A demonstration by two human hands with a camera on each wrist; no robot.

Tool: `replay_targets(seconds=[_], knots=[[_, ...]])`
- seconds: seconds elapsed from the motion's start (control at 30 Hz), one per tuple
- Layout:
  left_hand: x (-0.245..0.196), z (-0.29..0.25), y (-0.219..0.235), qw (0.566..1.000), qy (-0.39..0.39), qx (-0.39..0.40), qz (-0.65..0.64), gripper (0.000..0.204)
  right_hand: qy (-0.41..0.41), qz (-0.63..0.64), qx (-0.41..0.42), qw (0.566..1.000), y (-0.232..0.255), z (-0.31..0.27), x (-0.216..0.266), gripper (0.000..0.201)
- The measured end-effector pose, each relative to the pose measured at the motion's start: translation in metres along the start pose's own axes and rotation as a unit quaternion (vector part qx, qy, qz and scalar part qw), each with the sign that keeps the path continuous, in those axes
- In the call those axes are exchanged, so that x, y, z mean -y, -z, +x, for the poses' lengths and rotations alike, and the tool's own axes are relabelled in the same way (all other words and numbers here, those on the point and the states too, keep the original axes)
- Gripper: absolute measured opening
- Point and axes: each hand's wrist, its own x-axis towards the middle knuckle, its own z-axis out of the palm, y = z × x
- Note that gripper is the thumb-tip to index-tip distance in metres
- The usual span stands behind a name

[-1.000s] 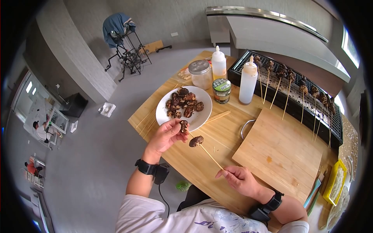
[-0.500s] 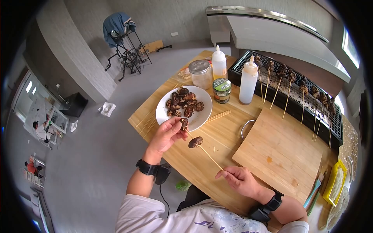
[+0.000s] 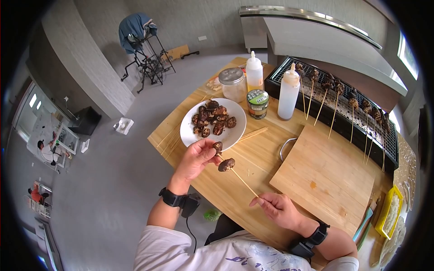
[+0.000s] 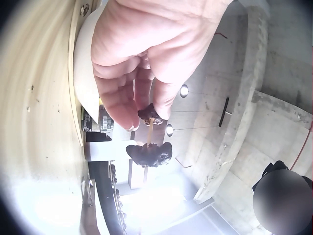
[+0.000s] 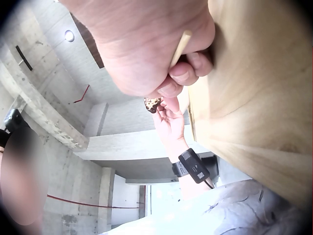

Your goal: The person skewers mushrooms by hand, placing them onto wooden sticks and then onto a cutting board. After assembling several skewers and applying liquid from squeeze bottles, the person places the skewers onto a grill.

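In the head view my left hand (image 3: 195,161) pinches a dark brown shiitake mushroom (image 3: 218,147) between thumb and fingers, at the far end of a thin bamboo skewer (image 3: 246,184). A second mushroom (image 3: 227,165) is threaded just below it. The left wrist view shows the skewer entering the underside of the pinched mushroom (image 4: 152,115). Toward the other end, my right hand (image 3: 281,211) grips the skewer, whose butt end (image 5: 182,45) sticks out of the curled fingers in the right wrist view. Beyond my left hand stands a white plate (image 3: 236,133) piled with several mushrooms (image 3: 219,118).
Loose skewers (image 3: 253,134) lie beside the plate. Behind stand a lidded glass jar (image 3: 233,86), a green-topped tub (image 3: 257,105) and two squeeze bottles (image 3: 288,97), (image 3: 254,72). A wooden board (image 3: 327,176) lies at right, before a grill (image 3: 294,67) bearing several mushroom skewers.
My left hand has shifted slightly right along the skewer, and its mushroom has turned and sits closer to the second one. My right hand keeps its grip almost unmoved.
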Motion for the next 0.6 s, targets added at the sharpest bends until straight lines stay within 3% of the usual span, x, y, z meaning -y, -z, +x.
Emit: replay_targets(seconds=[0.17, 0.23, 0.4, 0.6], knots=[[0.002, -0.004, -0.002, 1.000, -0.024, -0.002, 0.005, 0.022, 0.005, -0.019, -0.016, 1.000, -0.003, -0.001, 0.003, 0.023], [0.007, -0.009, -0.009, 0.994, -0.010, -0.026, 0.106, 0.024, 0.007, -0.021, -0.026, 0.999, -0.004, -0.002, 0.004, 0.023], [-0.002, -0.012, -0.018, 0.995, -0.035, -0.042, 0.080, 0.021, 0.021, -0.023, -0.038, 0.999, -0.004, -0.002, 0.004, 0.023], [0.000, -0.009, -0.019, 0.996, 0.008, -0.044, 0.072, 0.021, 0.017, 0.005, -0.028, 0.999, -0.002, -0.001, 0.003, 0.023]])
